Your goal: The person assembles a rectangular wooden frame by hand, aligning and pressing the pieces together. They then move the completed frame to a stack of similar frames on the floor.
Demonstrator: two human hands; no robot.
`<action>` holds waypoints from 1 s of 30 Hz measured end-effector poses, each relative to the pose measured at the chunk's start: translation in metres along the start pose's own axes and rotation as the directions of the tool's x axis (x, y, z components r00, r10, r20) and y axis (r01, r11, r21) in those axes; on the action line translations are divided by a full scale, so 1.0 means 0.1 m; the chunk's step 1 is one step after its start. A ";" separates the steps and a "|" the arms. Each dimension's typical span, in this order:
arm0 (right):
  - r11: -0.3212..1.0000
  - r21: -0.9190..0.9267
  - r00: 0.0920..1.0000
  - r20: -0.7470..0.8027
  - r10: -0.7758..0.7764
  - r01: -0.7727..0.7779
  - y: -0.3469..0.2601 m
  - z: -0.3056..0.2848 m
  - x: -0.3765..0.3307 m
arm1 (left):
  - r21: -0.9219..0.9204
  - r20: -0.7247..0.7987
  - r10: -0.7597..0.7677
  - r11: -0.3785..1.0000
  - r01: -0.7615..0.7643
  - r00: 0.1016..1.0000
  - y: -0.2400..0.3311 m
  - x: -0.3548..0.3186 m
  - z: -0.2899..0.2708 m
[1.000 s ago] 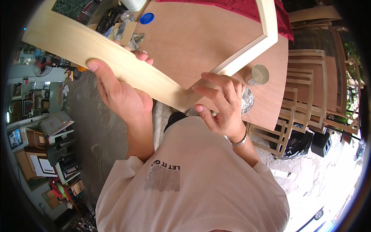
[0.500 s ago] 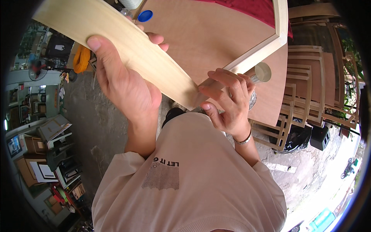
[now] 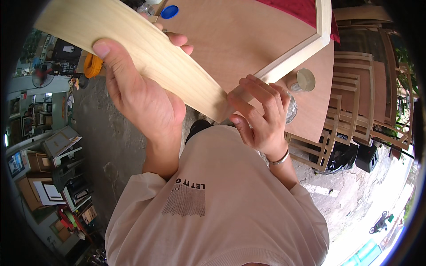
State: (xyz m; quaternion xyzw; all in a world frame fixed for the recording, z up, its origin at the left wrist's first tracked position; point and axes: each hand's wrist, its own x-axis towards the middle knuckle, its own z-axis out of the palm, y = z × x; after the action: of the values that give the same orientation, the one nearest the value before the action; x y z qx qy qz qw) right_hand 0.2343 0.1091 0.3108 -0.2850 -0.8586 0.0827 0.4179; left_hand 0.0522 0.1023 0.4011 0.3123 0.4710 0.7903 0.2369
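Note indoors a worn grey floor (image 3: 106, 146), with strong daylight at the lower right. Note the desk (image 3: 230, 44), flat, brown and plain-grained, with red cloth (image 3: 293, 11) over part of its far end. See bare wooden frames (image 3: 355, 56) stacked at the right, beside the desk; framed pictures (image 3: 51, 193) and a fan (image 3: 43, 74) well off to the left.

Find the pale frame (image 3: 146, 53) held up in front of the shirt (image 3: 248, 177), partly over the desk, nearest corner pointing back toward the shirt, far parts running out of view. Cannot tell about contact between frame and desk. Judge best: carry the weight through the broad side, keep both sides level with each other, spare the corner any twist.

Read the left hand (image 3: 137, 95) as clamped on the broad side, thumb across the near face, fingers (image 3: 177, 39) round the opposite edge. Advise a firm, unsqueezed hold there, steady enough to free the other hand from bearing load.

Read the right hand (image 3: 264, 108) as placed at the narrower side, just beside the corner, fingers bent over the wood, thumb apart from them. Cannot tell clamped from merely touching. Advise light pressure, soft pads rather than nails, good light on the corner.

Mind the tin (image 3: 306, 80) on the desk, near the right hand. Mark also a clear plastic thing (image 3: 291, 111) partly behind that hand, and a blue lid (image 3: 170, 12) farther up the desk, well apart from the right hand
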 end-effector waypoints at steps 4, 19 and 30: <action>1.000 -0.017 1.000 0.012 -0.009 0.010 -0.04 0.02 -0.02 | -0.018 0.031 0.016 1.000 -0.016 0.999 -0.02 0.01 -0.05; 0.998 -0.038 0.999 -0.007 -0.053 0.053 -0.15 0.07 -0.07 | -0.072 0.038 0.005 0.997 -0.002 0.999 0.01 0.03 -0.18; 0.997 -0.071 0.999 -0.014 -0.044 0.043 -0.17 0.09 -0.06 | -0.061 0.067 0.021 0.998 -0.017 0.998 0.01 0.05 -0.19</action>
State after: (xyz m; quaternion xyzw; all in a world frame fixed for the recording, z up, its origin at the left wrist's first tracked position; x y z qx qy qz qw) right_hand 0.2233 0.0928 0.3069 -0.2813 -0.8638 0.0411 0.4159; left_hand 0.0347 0.0935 0.3966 0.3358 0.4357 0.7954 0.2546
